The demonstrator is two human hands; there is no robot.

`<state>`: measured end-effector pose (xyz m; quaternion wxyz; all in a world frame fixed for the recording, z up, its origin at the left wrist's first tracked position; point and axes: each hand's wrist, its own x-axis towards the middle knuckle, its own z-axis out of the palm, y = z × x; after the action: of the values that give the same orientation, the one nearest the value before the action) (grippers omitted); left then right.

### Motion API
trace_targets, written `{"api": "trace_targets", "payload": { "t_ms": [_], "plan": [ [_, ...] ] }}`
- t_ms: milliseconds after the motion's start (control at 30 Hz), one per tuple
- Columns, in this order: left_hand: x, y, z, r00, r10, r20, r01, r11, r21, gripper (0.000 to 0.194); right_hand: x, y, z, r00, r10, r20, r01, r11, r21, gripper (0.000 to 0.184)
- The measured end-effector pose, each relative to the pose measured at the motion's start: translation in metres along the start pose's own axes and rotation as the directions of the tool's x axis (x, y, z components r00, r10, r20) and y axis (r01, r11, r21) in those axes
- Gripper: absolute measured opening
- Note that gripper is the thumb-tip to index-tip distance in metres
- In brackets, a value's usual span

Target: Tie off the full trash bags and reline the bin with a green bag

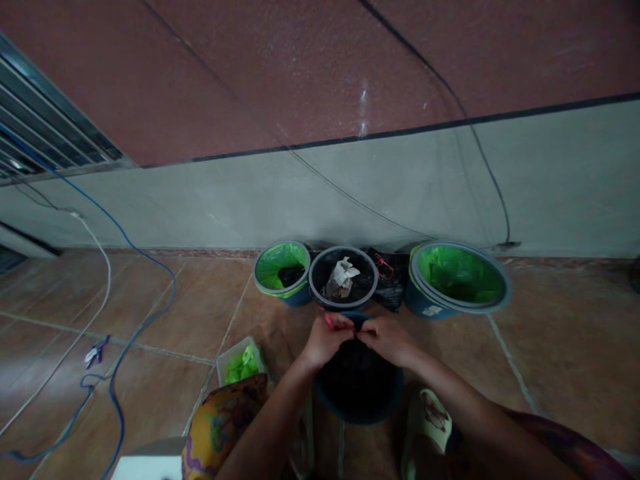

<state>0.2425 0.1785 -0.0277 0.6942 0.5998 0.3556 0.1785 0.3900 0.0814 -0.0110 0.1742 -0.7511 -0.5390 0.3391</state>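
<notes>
A dark blue bin (358, 400) lined with a black bag (356, 363) stands on the floor between my feet. My left hand (326, 339) and my right hand (388, 340) meet over its far rim, fingers pinched on the edge of the black bag. A bit of red string (331, 323) shows at my left fingertips. Just beyond my hands stands a grey-rimmed bin (343, 279) with a black liner and crumpled white paper inside.
Two blue bins with green liners stand against the wall, one at left (282, 272) and a larger one at right (458, 279). A black bag with red string (387, 279) lies between bins. A small tub of green bags (241, 361) sits by my left knee. Blue and white cables (114, 320) trail across the tiled floor at left.
</notes>
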Motion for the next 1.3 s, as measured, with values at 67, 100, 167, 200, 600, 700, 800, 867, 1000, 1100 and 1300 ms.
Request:
{"api": "trace_targets", "payload": {
  "t_ms": [67, 100, 167, 200, 600, 700, 800, 867, 1000, 1100, 1300],
  "plan": [
    [0.0, 0.0, 0.0, 0.999, 0.035, 0.027, -0.038, 0.991, 0.129, 0.012, 0.003, 0.004, 0.001, 0.999, 0.023, -0.028, -0.023, 1.0, -0.02, 0.025],
    [-0.001, 0.0, 0.001, 0.998, 0.053, 0.039, -0.06, 0.977, 0.206, 0.013, 0.004, 0.006, 0.001, 0.998, 0.025, -0.051, -0.027, 0.999, -0.021, 0.023],
    [-0.004, 0.002, 0.002, 0.993, 0.092, 0.069, -0.111, 0.925, 0.364, 0.017, 0.006, 0.009, 0.002, 0.995, 0.001, -0.101, 0.001, 1.0, 0.021, 0.026],
    [-0.006, 0.004, 0.003, 0.99, 0.115, 0.079, -0.138, 0.887, 0.441, 0.018, 0.007, 0.009, 0.002, 0.993, -0.031, -0.11, 0.038, 0.997, 0.064, 0.032],
    [-0.014, 0.007, 0.013, 0.932, 0.359, -0.052, -0.286, 0.814, 0.505, 0.024, 0.009, 0.004, 0.01, 0.999, -0.026, 0.034, 0.001, 0.802, 0.598, 0.032],
    [-0.014, 0.006, 0.013, 0.924, 0.364, -0.115, -0.273, 0.84, 0.468, 0.017, 0.008, 0.001, 0.013, 0.999, 0.011, 0.04, -0.035, 0.716, 0.697, 0.028],
    [-0.014, 0.006, 0.012, 0.924, 0.352, -0.147, -0.252, 0.852, 0.459, 0.011, 0.007, 0.001, 0.014, 0.998, 0.022, 0.053, -0.053, 0.68, 0.732, 0.027],
    [-0.013, 0.005, 0.011, 0.941, 0.313, -0.127, -0.225, 0.861, 0.455, 0.013, 0.007, 0.003, 0.014, 0.997, 0.041, 0.064, -0.075, 0.687, 0.723, 0.027],
    [-0.011, 0.003, 0.009, 0.973, 0.225, -0.048, -0.171, 0.847, 0.503, 0.021, 0.009, 0.006, 0.014, 0.996, 0.074, 0.042, -0.085, 0.84, 0.536, 0.024],
    [-0.011, -0.002, 0.008, 0.98, 0.197, 0.026, -0.168, 0.746, 0.644, 0.028, 0.009, 0.006, 0.014, 0.997, 0.073, -0.025, -0.068, 0.983, 0.172, 0.024],
    [-0.011, -0.016, 0.0, 0.999, 0.039, -0.002, -0.019, 0.52, 0.854, 0.024, 0.004, 0.01, 0.019, 0.985, 0.17, -0.025, -0.169, 0.931, -0.322, 0.032]
  ]
}}
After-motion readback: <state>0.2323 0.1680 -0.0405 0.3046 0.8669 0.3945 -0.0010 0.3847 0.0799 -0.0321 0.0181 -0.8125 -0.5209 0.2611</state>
